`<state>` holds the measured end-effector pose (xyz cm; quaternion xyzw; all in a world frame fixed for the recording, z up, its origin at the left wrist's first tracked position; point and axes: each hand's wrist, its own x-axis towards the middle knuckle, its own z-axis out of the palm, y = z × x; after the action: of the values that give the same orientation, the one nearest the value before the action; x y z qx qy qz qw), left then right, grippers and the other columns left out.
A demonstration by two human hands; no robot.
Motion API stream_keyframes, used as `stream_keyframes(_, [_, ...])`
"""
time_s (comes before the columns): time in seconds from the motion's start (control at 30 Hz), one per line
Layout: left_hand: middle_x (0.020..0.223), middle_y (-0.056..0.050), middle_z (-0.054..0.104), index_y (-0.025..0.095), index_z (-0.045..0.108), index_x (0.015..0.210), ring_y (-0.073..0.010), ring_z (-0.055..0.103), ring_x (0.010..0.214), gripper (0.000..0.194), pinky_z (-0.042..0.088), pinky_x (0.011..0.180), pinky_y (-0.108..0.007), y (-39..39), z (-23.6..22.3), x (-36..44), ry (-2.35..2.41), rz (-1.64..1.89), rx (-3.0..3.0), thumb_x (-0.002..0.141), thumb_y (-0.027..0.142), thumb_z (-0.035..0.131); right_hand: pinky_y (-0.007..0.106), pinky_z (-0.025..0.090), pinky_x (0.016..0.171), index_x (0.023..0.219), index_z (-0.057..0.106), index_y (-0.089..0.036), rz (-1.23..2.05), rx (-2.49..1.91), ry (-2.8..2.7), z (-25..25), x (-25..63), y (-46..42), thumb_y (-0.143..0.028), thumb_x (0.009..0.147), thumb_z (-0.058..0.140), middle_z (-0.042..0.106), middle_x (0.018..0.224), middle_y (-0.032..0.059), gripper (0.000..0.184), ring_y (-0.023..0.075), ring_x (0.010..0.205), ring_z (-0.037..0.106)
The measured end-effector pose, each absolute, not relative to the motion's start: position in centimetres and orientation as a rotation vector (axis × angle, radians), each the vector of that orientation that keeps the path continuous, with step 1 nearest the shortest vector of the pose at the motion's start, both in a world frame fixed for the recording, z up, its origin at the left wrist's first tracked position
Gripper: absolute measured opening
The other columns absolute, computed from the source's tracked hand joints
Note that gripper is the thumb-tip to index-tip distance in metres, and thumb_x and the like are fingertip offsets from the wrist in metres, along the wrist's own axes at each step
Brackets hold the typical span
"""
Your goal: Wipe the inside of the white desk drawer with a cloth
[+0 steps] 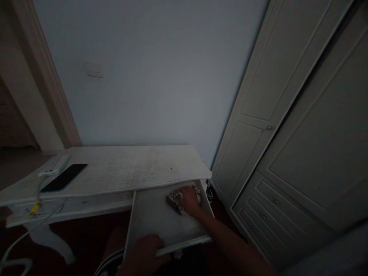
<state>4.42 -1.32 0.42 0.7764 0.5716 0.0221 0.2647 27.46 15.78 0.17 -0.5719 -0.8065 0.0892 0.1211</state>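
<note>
A white drawer [149, 214] is pulled out from under the right part of a worn white desk [115, 165]. Inside it, toward the back right, my right hand [189, 200] presses down on a patterned cloth [175, 199], its fingers closed around the bunched fabric. The cloth rests on the drawer's bottom, partly hidden under the hand. My left hand [148, 249] grips the drawer's front left corner, with fingers bent over the front edge. Dim light makes the left fingers hard to see in detail.
A phone [64, 177] lies on the desk's left end, beside a white power strip [59, 164] with a cable hanging down the front. White wardrobes [253, 130] stand close on the right. A wall switch [94, 69] sits on the blue-grey wall behind the desk.
</note>
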Motion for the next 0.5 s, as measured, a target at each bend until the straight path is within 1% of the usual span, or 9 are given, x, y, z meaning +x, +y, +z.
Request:
stream_keyframes(0.1, [0.128, -0.006, 0.075, 0.029, 0.074, 0.122, -0.0279, 0.068, 0.119, 0.044, 0.047, 0.104, -0.037, -1.1, 0.7, 4.6, 1.523, 0.079, 2.073, 0.095, 0.060, 0.061, 0.052, 0.037, 0.114, 0.141, 0.062, -0.011, 0.220, -1.742, -2.193, -0.5, 23.2, 17.3, -0.031, 0.102, 0.054, 0.059, 0.146, 0.0244, 0.045, 0.0397, 0.135, 0.052])
stream_keyframes(0.2, [0.128, -0.006, 0.075, 0.027, 0.074, 0.120, -0.0256, 0.067, 0.121, 0.041, 0.046, 0.107, -0.034, -0.9, 0.7, 4.6, 1.509, 0.163, 2.061, 0.102, 0.056, 0.052, 0.056, 0.034, 0.118, 0.147, 0.060, -0.011, 0.212, -1.709, -2.122, -1.0, 19.2, 18.4, -0.031, 0.101, 0.057, 0.058, 0.150, 0.0242, 0.050, 0.0416, 0.142, 0.047])
stream_keyframes(0.27, [0.127, -0.006, 0.075, 0.026, 0.075, 0.119, -0.0246, 0.067, 0.121, 0.043, 0.046, 0.107, -0.034, -0.9, 0.7, 4.6, 1.509, 0.217, 2.041, 0.105, 0.054, 0.045, 0.057, 0.033, 0.120, 0.149, 0.060, -0.014, 0.212, -1.665, -2.104, -1.2, 16.8, 18.8, -0.030, 0.100, 0.058, 0.060, 0.150, 0.0212, 0.051, 0.0405, 0.144, 0.046])
stream_keyframes(0.37, [0.129, -0.007, 0.075, 0.025, 0.074, 0.121, -0.0247, 0.067, 0.123, 0.047, 0.045, 0.110, -0.035, -0.9, 0.8, 4.6, 1.534, 0.232, 1.997, 0.107, 0.054, 0.039, 0.055, 0.030, 0.123, 0.154, 0.056, -0.019, 0.191, -1.581, -2.083, -1.5, 13.7, 19.0, -0.026, 0.101, 0.055, 0.062, 0.150, 0.0165, 0.053, 0.0363, 0.144, 0.049])
stream_keyframes(0.43, [0.129, -0.009, 0.074, 0.024, 0.074, 0.121, -0.0246, 0.067, 0.124, 0.049, 0.045, 0.111, -0.036, -0.9, 0.9, 4.7, 1.555, 0.242, 1.987, 0.109, 0.052, 0.035, 0.053, 0.031, 0.123, 0.156, 0.055, -0.019, 0.176, -1.509, -2.097, -1.6, 12.0, 18.8, -0.023, 0.102, 0.051, 0.062, 0.151, 0.0156, 0.053, 0.0337, 0.143, 0.051])
stream_keyframes(0.5, [0.127, -0.010, 0.075, 0.023, 0.074, 0.119, -0.0250, 0.067, 0.123, 0.049, 0.045, 0.110, -0.037, -0.9, 0.7, 4.7, 1.584, 0.269, 2.002, 0.109, 0.050, 0.034, 0.051, 0.033, 0.122, 0.155, 0.055, -0.018, 0.179, -1.403, -2.178, -1.7, 10.9, 18.2, -0.025, 0.103, 0.052, 0.060, 0.153, 0.0159, 0.053, 0.0324, 0.142, 0.053])
